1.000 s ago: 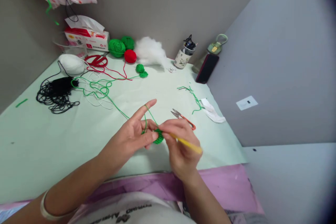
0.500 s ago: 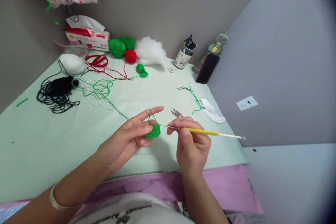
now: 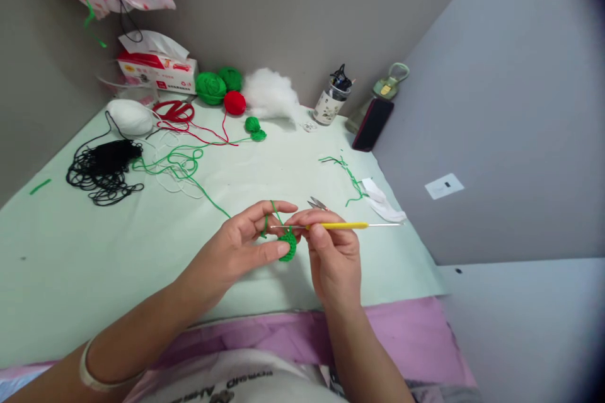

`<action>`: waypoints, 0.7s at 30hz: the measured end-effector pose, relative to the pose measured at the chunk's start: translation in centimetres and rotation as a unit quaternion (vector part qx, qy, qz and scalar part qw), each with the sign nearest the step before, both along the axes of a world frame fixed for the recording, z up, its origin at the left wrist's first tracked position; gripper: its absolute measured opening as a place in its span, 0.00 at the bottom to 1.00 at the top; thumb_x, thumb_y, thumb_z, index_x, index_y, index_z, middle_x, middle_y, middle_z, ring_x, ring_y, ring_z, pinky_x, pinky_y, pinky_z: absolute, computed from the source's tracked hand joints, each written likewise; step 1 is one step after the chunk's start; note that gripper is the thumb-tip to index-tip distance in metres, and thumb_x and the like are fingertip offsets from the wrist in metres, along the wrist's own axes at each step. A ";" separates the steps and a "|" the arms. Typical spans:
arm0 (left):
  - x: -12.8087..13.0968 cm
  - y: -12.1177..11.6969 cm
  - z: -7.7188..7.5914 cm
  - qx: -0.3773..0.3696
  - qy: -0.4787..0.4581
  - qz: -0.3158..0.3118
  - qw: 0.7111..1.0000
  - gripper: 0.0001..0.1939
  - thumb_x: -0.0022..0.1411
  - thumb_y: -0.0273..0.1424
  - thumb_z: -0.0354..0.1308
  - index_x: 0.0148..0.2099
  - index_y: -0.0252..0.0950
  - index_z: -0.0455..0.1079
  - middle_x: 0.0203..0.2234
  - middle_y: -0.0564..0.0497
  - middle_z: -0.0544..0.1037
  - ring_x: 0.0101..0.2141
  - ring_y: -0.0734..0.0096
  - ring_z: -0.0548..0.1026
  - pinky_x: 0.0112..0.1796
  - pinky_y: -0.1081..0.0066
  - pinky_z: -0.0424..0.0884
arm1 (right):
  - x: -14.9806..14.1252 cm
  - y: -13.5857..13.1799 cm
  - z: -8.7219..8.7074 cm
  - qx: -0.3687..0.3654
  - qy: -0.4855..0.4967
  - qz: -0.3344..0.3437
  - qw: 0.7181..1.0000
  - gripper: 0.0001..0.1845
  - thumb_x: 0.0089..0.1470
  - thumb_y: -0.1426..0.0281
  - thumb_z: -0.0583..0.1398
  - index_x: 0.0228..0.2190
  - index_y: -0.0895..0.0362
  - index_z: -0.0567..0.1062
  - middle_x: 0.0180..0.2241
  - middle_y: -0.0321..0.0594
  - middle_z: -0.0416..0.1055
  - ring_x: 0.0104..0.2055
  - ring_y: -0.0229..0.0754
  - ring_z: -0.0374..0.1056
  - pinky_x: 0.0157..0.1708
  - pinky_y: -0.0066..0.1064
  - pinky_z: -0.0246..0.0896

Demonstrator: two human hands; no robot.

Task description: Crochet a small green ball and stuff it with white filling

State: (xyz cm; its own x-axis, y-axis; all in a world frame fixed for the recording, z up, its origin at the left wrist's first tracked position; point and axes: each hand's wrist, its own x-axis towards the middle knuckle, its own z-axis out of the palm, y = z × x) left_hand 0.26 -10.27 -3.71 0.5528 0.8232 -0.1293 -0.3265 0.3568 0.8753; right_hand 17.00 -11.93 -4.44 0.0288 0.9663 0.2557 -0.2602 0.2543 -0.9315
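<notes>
My left hand (image 3: 243,242) pinches a small green crochet piece (image 3: 288,247) between thumb and fingers. Green yarn loops over its raised index finger and runs back across the table. My right hand (image 3: 334,252) grips a crochet hook (image 3: 343,225) by its yellow handle, pen-fashion. The hook's metal tip points left, just above the piece, near the yarn strand. Fingertips of the two hands nearly meet at the piece, and its far side is hidden.
Behind the hands lie small scissors (image 3: 317,204). Black yarn (image 3: 106,167), a white yarn ball (image 3: 130,116), green balls (image 3: 211,88), a red ball (image 3: 235,102) and white stuffing (image 3: 271,96) stand further back. Right are yarn scraps (image 3: 350,176), a phone (image 3: 373,124) and a pen cup (image 3: 332,102).
My right hand has moved left with the hook, whose tip now extends past the crochet piece. The piece has shifted slightly right and turned in my left fingers.
</notes>
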 end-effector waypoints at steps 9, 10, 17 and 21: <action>-0.1 0.0 0.5 -0.018 0.002 0.014 1.000 0.37 0.61 0.32 0.69 0.69 0.52 0.59 0.38 0.55 0.78 0.39 0.72 0.73 0.43 0.69 0.66 | -0.1 0.1 -0.1 0.008 -0.008 -0.004 1.000 0.07 0.63 0.66 0.63 0.37 0.50 0.83 0.36 0.39 0.79 0.39 0.41 0.74 0.37 0.34 0.71; -0.1 0.0 0.6 -0.016 0.002 0.015 1.000 0.39 0.61 0.32 0.69 0.70 0.52 0.58 0.37 0.55 0.77 0.38 0.73 0.72 0.43 0.69 0.66 | -0.1 0.1 -0.1 0.014 -0.012 -0.004 1.000 0.07 0.63 0.66 0.63 0.37 0.50 0.83 0.36 0.39 0.79 0.39 0.42 0.74 0.37 0.34 0.71; -0.1 -0.1 0.8 0.010 0.039 0.040 0.998 0.43 0.61 0.32 0.70 0.72 0.49 0.54 0.36 0.54 0.75 0.42 0.67 0.74 0.44 0.67 0.68 | 0.0 0.1 0.2 0.006 0.006 -0.021 1.000 0.06 0.62 0.65 0.64 0.35 0.52 0.82 0.32 0.38 0.78 0.34 0.38 0.72 0.35 0.31 0.69; -0.1 -0.2 0.6 0.022 0.040 0.062 0.997 0.40 0.61 0.30 0.69 0.70 0.48 0.56 0.36 0.55 0.73 0.42 0.67 0.75 0.44 0.66 0.68 | 0.0 0.2 0.3 -0.005 0.024 -0.009 1.000 0.07 0.62 0.65 0.63 0.34 0.53 0.82 0.32 0.38 0.77 0.32 0.37 0.70 0.34 0.30 0.67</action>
